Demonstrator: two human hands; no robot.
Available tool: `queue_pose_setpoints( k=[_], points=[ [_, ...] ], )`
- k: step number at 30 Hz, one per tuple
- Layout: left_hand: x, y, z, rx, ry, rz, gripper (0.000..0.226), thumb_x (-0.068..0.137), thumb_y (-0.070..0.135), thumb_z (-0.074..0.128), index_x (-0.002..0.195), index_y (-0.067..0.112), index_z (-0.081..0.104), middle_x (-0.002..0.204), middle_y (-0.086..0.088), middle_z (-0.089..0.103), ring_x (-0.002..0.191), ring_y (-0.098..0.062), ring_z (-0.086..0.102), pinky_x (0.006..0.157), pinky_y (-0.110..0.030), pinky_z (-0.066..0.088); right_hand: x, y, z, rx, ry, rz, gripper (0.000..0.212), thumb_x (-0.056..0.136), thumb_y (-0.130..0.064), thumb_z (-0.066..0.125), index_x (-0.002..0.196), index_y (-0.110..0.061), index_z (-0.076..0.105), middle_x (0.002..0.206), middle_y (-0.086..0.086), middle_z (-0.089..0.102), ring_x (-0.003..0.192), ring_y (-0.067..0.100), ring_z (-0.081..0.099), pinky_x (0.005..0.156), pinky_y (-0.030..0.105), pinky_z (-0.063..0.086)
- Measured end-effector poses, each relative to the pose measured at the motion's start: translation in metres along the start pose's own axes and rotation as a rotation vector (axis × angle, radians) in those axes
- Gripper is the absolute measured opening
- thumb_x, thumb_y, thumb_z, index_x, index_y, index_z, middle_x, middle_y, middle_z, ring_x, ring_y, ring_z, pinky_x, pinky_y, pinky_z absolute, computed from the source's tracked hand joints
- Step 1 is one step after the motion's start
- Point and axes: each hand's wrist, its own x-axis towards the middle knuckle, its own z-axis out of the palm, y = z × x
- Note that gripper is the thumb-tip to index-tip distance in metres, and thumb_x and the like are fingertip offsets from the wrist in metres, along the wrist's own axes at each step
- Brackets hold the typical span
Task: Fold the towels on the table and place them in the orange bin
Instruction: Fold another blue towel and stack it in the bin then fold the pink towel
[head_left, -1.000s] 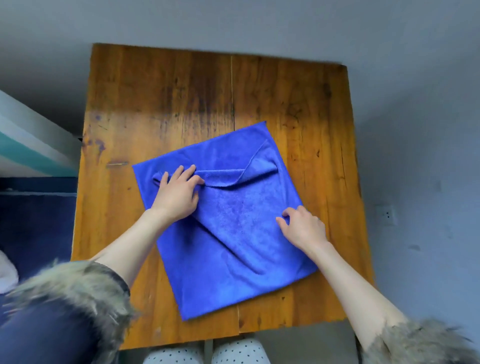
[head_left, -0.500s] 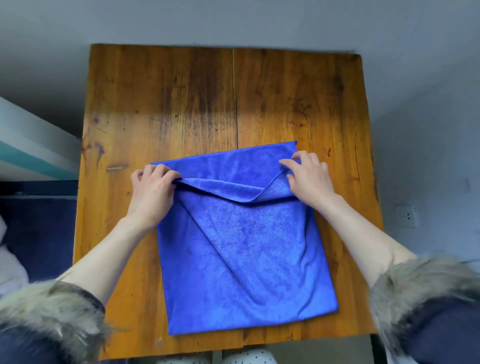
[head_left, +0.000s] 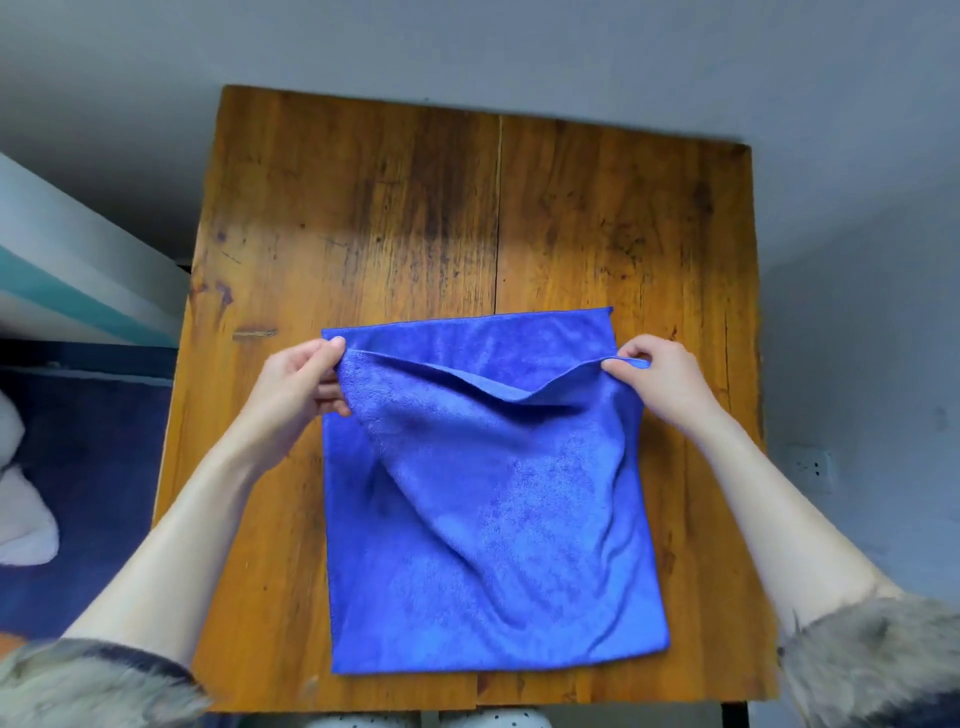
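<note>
1. Right now we have the blue towel lying on the near half of the wooden table, doubled over, its upper layer lifted at the far edge.
2. Our left hand pinches the upper layer's corner at ten o'clock on the cloth, thumb on top, fingers curled underneath.
3. Our right hand pinches the matching corner at two o'clock, fingers closed on the hem.
4. Between the hands that raised edge sags in a soft dip, with the lower layer showing flat beyond it.
5. We see a plush, fuzzy microfibre nap, roughly rectangular, with loose diagonal creases running towards six o'clock.
6. Underneath, the tabletop is amber, dark-stained planks with a seam running twelve to six.
7. Fur cuffs frame our wrists; a grey wall lies beyond at twelve, and a wall socket sits at three.
</note>
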Motion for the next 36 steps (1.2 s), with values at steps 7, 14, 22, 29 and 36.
queue_pose_setpoints(
  k=[7, 14, 22, 29, 36],
  points=[
    [-0.002, 0.004, -0.018, 0.069, 0.217, 0.127, 0.037, 0.097, 0.028, 0.047, 0.063, 0.020, 0.059, 0.050, 0.009, 0.043, 0.044, -0.005, 0.035, 0.040, -0.016, 0.030, 0.002, -0.003, -0.021, 0.449, 0.031, 0.083, 0.015, 0.087, -0.005, 0.060, 0.080, -0.018, 0.062, 0.088, 0.004, 0.059, 0.074, 0.007, 0.052, 0.064, 0.015, 0.041],
    [0.033, -0.016, -0.024, 0.688, 0.343, 0.132, 0.020, 0.094, 0.020, 0.052, 0.078, 0.013, 0.062, 0.070, -0.012, 0.062, 0.064, -0.025, 0.058, 0.064, -0.033, 0.044, 0.043, -0.009, 0.004, 0.141, 0.108, 0.044, 0.009, 0.086, -0.012, 0.062, 0.093, -0.010, 0.067, 0.092, 0.005, 0.062, 0.086, 0.017, 0.055, 0.075, 0.024, 0.039],
    [0.062, -0.028, -0.029, 0.994, 0.276, 0.248, 0.019, 0.084, 0.013, 0.065, 0.101, 0.005, 0.066, 0.109, -0.018, 0.050, 0.109, -0.033, 0.045, 0.097, -0.033, 0.033, 0.064, -0.003, 0.010, -0.318, 0.013, -0.241, 0.012, 0.087, -0.014, 0.062, 0.097, -0.008, 0.067, 0.125, 0.008, 0.050, 0.119, 0.025, 0.044, 0.096, 0.030, 0.036],
    [0.072, -0.021, -0.024, 1.143, 0.121, 0.227, 0.013, 0.081, 0.007, 0.063, 0.093, 0.003, 0.062, 0.104, -0.017, 0.049, 0.104, -0.030, 0.037, 0.090, -0.032, 0.031, 0.072, -0.014, 0.006, -0.408, -0.194, -0.244, 0.004, 0.087, -0.019, 0.061, 0.089, -0.016, 0.060, 0.110, 0.005, 0.050, 0.112, 0.022, 0.040, 0.087, 0.029, 0.034],
    [0.069, -0.016, -0.015, 1.036, 0.064, 0.189, 0.010, 0.078, -0.002, 0.058, 0.087, 0.003, 0.057, 0.099, -0.009, 0.038, 0.083, -0.023, 0.043, 0.077, -0.025, 0.034, 0.068, -0.015, 0.006, -0.244, -0.216, -0.130, 0.005, 0.083, -0.013, 0.062, 0.080, -0.015, 0.058, 0.096, 0.002, 0.052, 0.090, 0.019, 0.049, 0.074, 0.025, 0.031]
  ],
)
